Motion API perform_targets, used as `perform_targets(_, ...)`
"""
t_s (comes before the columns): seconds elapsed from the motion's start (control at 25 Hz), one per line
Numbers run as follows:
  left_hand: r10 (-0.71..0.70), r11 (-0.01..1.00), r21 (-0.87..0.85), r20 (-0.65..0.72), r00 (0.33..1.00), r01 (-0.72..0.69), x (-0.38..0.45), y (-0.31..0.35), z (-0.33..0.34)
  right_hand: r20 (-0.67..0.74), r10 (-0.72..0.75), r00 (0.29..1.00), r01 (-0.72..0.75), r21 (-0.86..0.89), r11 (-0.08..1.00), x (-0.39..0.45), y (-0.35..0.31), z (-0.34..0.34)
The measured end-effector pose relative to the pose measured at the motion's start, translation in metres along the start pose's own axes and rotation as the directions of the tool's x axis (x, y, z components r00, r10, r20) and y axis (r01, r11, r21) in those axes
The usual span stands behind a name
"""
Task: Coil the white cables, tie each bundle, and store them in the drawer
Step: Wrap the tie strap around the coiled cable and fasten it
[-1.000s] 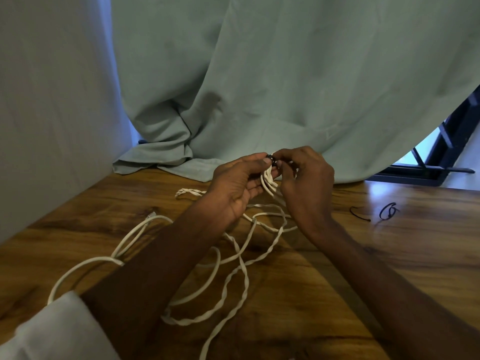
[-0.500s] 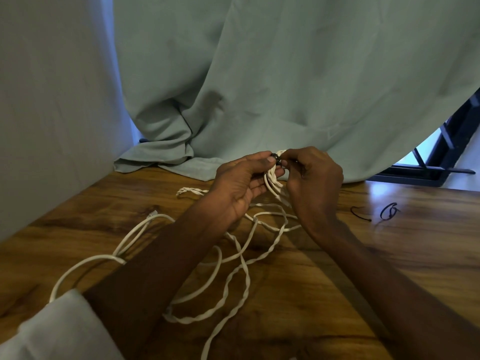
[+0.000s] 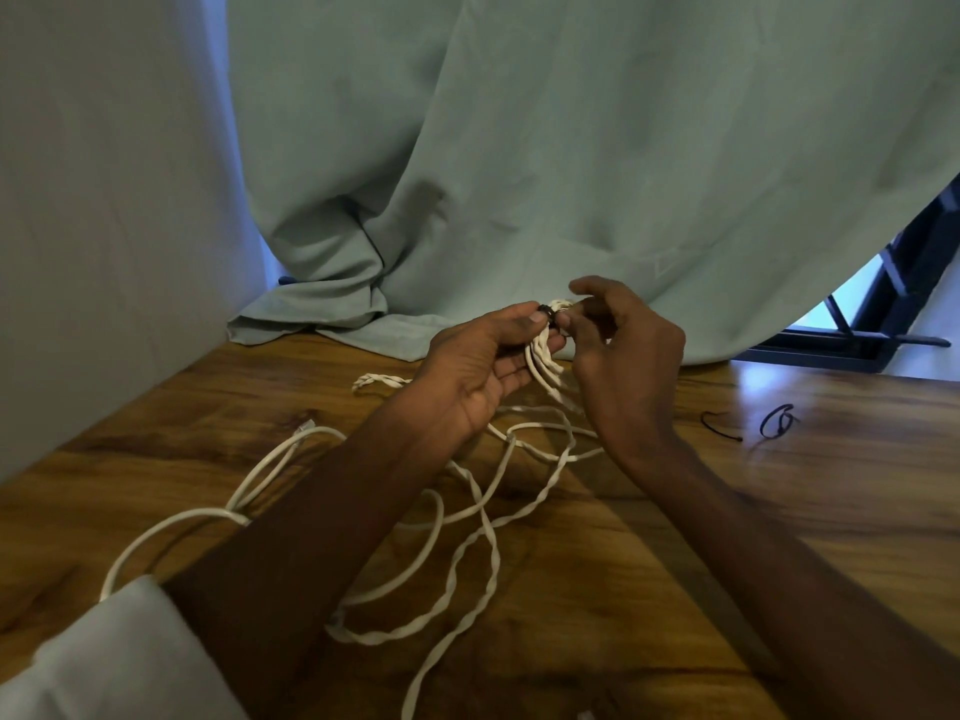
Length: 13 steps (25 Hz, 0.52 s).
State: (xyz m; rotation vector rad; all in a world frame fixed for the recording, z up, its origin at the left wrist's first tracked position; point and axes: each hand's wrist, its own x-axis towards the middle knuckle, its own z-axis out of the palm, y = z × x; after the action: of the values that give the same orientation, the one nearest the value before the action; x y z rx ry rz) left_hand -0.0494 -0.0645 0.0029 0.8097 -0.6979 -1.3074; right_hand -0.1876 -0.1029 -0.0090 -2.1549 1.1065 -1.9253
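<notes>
Above the wooden table (image 3: pixel 779 537), your left hand (image 3: pixel 478 366) and right hand (image 3: pixel 623 356) pinch a black tie (image 3: pixel 545 309) on the white cable bundle (image 3: pixel 543 356); limp, light loops likely spring loose, so grip at the tie.

Small dark tie (image 3: pixel 545 309) pinched between left hand (image 3: pixel 478 366) and right hand (image 3: pixel 626 366) too small to tell shape or how it wraps; fingertips cover most of it. Bunched white cable loops (image 3: pixel 543 353) partly hidden behind both hands, loop count unclear. Loose white twisted cable (image 3: pixel 467 553) on the wooden table (image 3: pixel 779 511) runs under the left forearm nearer the camera than the tie, and one strand is cut off by the bottom edge. White plug end (image 3: pixel 304 426) left of the tie blurred, type unclear. Thin black ties (image 3: pixel 776 422) right of it too small to count. Dark window frame (image 3: pixel 883 324) mostly behind pale green curtain (image 3: pixel 571 148)
</notes>
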Motion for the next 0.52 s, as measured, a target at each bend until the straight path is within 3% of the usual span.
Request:
perform_targets(0.12, -0.032, 0.998, -0.045, -0.015, 0.999, 0.031, 0.0007, -0.0015, 0.0017, -0.037, 0.069, 0.997, -0.068, 0.024, 0.997, -0.0013, -0.0028, 0.0006)
perform_targets(0.52, -0.043, 0.999, 0.006, 0.013, 0.999, 0.043, -0.0003, -0.0024, 0.0046, 0.024, -0.129, 0.991, 0.131, -0.253, 0.959, -0.005, 0.0054, 0.0054)
